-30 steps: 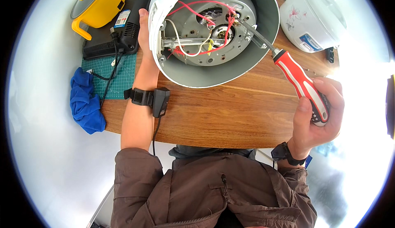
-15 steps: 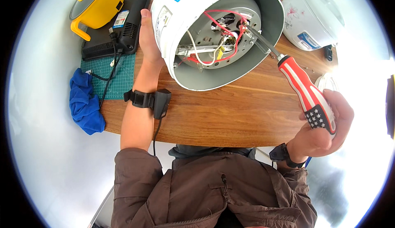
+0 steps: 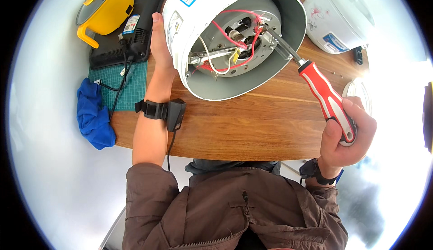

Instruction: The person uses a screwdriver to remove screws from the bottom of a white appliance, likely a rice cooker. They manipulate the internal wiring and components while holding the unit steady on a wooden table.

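Observation:
My left hand (image 3: 160,44) grips the left side of a white rice cooker housing (image 3: 187,29), which is tilted with its open underside toward me; some fingers are hidden behind it. Inside are a metal plate (image 3: 241,67), red and white wires (image 3: 209,56) and a yellow-tagged part (image 3: 235,56). My right hand (image 3: 345,132) is closed round the red, white and black handle of a screwdriver (image 3: 320,85). Its metal shaft reaches into the housing, with the tip at the upper right of the plate by a red wire joint.
A wooden table (image 3: 234,132) holds a yellow pot (image 3: 110,13) on a black appliance (image 3: 143,2), a green mat (image 3: 117,96), a blue cloth (image 3: 92,114), black cables (image 3: 118,99), a second white cooker (image 3: 333,15), small screws (image 3: 334,74) and a round white item (image 3: 356,90).
The housing has tilted from a second ago, showing more white outer wall. The screwdriver handle has turned back and forth, and my right hand has rotated with it, dipping and rising slightly.

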`<action>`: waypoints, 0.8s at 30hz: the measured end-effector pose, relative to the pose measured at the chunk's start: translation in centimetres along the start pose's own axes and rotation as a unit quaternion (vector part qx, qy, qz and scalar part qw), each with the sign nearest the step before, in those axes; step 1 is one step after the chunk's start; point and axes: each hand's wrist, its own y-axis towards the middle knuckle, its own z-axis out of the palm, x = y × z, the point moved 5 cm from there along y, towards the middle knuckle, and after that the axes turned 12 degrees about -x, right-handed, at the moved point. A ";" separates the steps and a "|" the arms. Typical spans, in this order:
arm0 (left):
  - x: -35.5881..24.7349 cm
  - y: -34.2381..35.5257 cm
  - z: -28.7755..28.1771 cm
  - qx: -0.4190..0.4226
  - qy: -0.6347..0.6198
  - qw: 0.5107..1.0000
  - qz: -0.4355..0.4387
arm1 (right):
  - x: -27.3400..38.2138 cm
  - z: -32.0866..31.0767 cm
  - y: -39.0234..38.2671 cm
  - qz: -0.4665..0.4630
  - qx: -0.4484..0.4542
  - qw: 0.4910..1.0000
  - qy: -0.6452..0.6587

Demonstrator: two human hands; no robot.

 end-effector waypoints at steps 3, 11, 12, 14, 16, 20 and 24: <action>0.0 0.2 -0.5 0.019 -0.005 1.000 -0.002 | -0.1 0.1 -0.3 -0.016 -0.004 1.000 -0.014; 0.0 0.6 -0.3 0.049 0.045 0.998 0.016 | 0.8 0.1 0.4 -0.074 0.041 0.991 -0.099; -0.4 0.9 -0.5 0.080 0.028 0.996 0.001 | 1.1 0.1 0.6 -0.084 0.065 0.988 -0.116; -0.7 -0.6 1.5 -0.029 0.033 0.999 0.003 | 1.5 0.6 0.4 -0.082 0.103 0.984 -0.119; -0.7 0.2 0.6 -0.007 0.028 1.000 0.000 | 0.9 0.7 0.7 -0.103 0.103 0.981 -0.124; -0.4 -0.1 0.5 -0.006 0.016 1.000 0.001 | -1.1 0.5 1.2 -0.018 0.020 0.999 -0.027; -0.1 -0.1 0.2 0.052 -0.004 0.998 -0.025 | -1.7 0.6 0.5 0.099 -0.025 0.994 0.046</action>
